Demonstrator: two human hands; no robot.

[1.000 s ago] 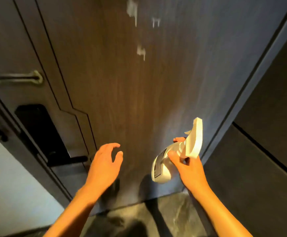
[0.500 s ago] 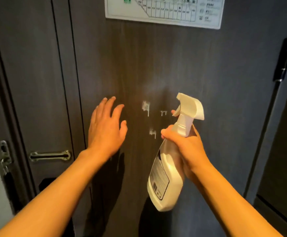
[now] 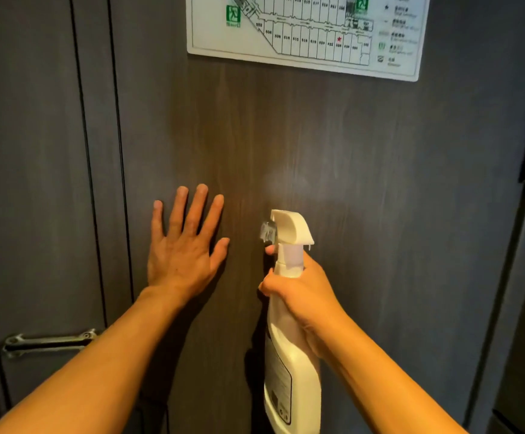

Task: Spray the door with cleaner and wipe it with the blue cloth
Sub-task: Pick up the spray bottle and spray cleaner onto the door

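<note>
Door [image 3: 364,189] fills the view, with faint mist at 12 o'clock above the spray bottle [image 3: 289,355]. Right hand [image 3: 305,296] is clamped on its neck; left hand [image 3: 183,249] lies flat, fingers apart. Spraying seems underway; wiping remains, and no blue cloth is visible.

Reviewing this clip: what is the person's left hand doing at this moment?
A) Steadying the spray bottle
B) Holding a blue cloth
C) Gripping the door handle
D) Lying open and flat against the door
D: the left hand is spread open, empty, on the door, while the right hand alone holds the spray bottle.
</note>
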